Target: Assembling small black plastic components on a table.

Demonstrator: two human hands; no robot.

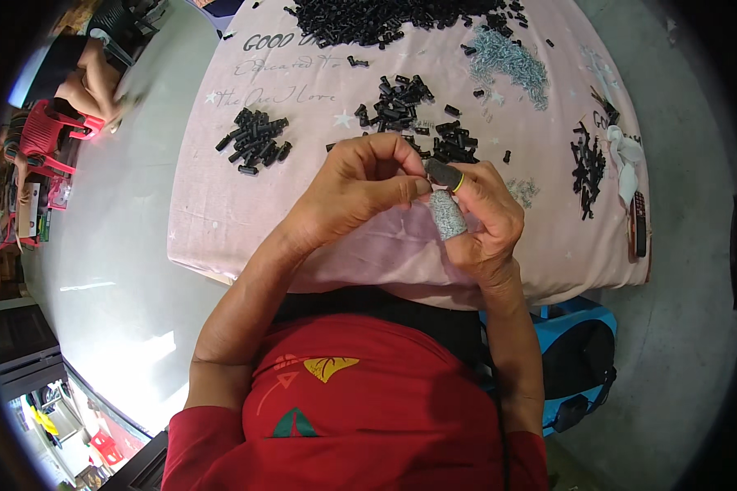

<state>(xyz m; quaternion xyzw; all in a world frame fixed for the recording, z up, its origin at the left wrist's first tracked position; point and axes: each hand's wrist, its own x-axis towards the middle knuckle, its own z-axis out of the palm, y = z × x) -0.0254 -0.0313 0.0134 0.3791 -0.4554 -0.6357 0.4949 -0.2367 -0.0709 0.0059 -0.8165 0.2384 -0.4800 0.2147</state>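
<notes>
On the desk (221,221), a cluster of black cylindrical parts (454,145), long axes mixed, lies just beyond the right hand (489,214), the nearer one. Fingers of right and left hand (359,190) converge personward of that cluster; whether they grasp anything, I cannot tell.

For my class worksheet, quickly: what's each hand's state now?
Left hand: closed in a pinch; anything held is indistinct.
Right hand: curled; whether it holds anything cannot be told.
</notes>
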